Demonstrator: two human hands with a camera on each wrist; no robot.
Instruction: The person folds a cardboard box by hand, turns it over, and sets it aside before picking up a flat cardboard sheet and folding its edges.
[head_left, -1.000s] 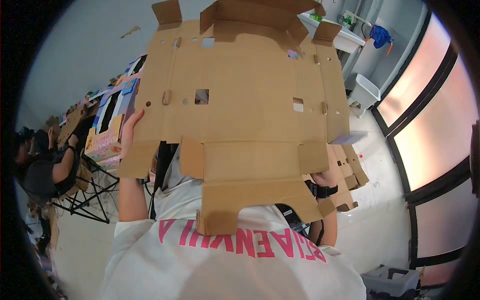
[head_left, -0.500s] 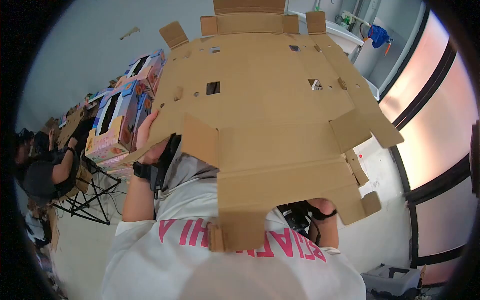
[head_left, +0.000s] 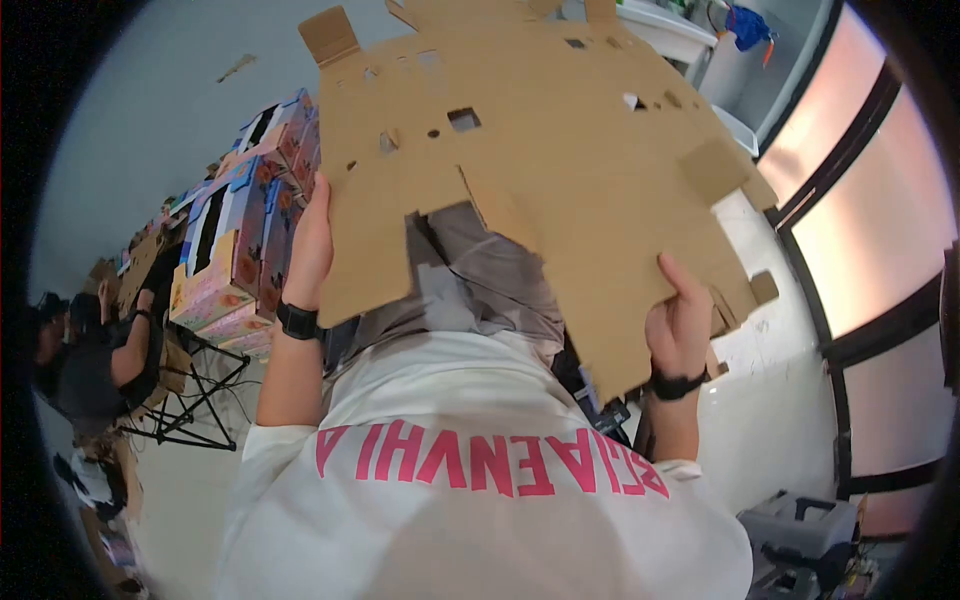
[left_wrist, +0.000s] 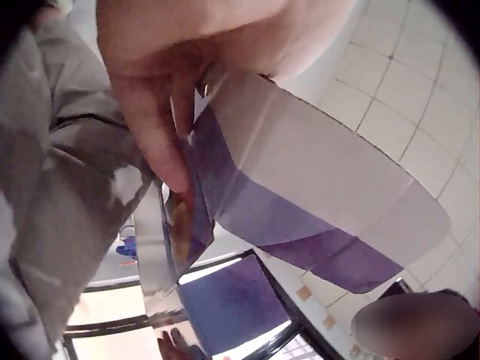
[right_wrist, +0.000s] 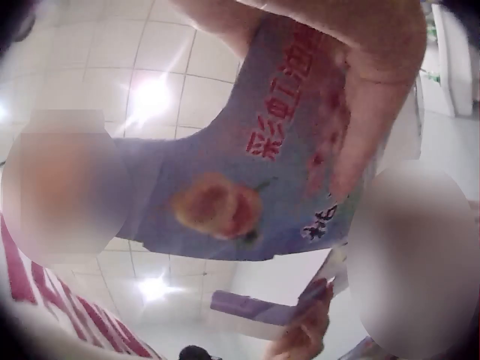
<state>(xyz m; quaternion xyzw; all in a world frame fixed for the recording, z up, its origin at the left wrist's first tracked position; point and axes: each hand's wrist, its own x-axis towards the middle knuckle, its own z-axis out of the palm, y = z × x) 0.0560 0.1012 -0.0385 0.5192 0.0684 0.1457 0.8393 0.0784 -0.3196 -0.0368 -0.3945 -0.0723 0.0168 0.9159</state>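
Note:
A large unfolded cardboard box (head_left: 560, 130), plain brown side up, spans the space in front of the white shirt. It has cut-out holes and several flaps. My left hand (head_left: 312, 245) grips its left edge, with the other fingers on the printed underside in the left wrist view. My right hand (head_left: 682, 325) pinches the near flap at the lower right, thumb lying on the brown face. Purple and pale printing shows on a flap (left_wrist: 315, 172) below the left hand. The right wrist view has a blue printed flap (right_wrist: 217, 172) with a peach picture and red characters.
Colourful printed boxes (head_left: 225, 245) are stacked at the left on a black-legged stand (head_left: 190, 410). Another person (head_left: 100, 340) sits beyond them. A white sink (head_left: 665, 35) is at the back right, frosted panels (head_left: 850, 230) line the right, and a grey case (head_left: 800, 525) sits lower right.
The box's near flap has swung right and tilted, uncovering trousers and more shirt. My right hand, mostly hidden under the cardboard before, now shows on the flap. The left hand keeps the left edge.

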